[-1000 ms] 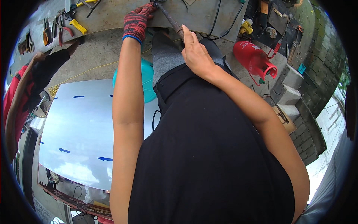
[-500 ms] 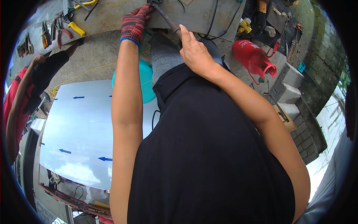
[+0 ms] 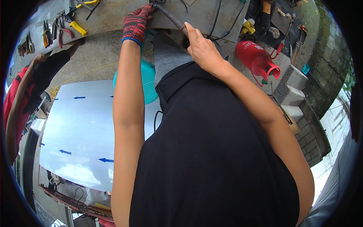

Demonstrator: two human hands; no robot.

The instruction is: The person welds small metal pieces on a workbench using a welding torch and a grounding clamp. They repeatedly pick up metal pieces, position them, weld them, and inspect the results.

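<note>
My right hand (image 3: 204,49) is wrapped round the near end of a long, rusty metal bar tool (image 3: 172,18). This tool slants up to the left across the near edge of the metal worktable (image 3: 109,19), and its far end is dark and lies at the picture's top rim. Beside that end is my left hand (image 3: 136,24), in a red and black knit glove with a blue cuff. Its fingers are closed together, and what they pinch there is too small to make out.
Pliers (image 3: 64,33) and other hand tools lie on the table's left. A red gas cylinder (image 3: 253,56) stands right. Below are a turquoise stool (image 3: 149,81) and a shiny sheet (image 3: 79,125) with blue arrows. Another person (image 3: 45,75) is at far left. Black cables (image 3: 216,22) hang over the table edge.
My right hand has shifted slightly to the right and up, swinging the near end of the bar tool with it. The gloved left hand stays in nearly the same place.
</note>
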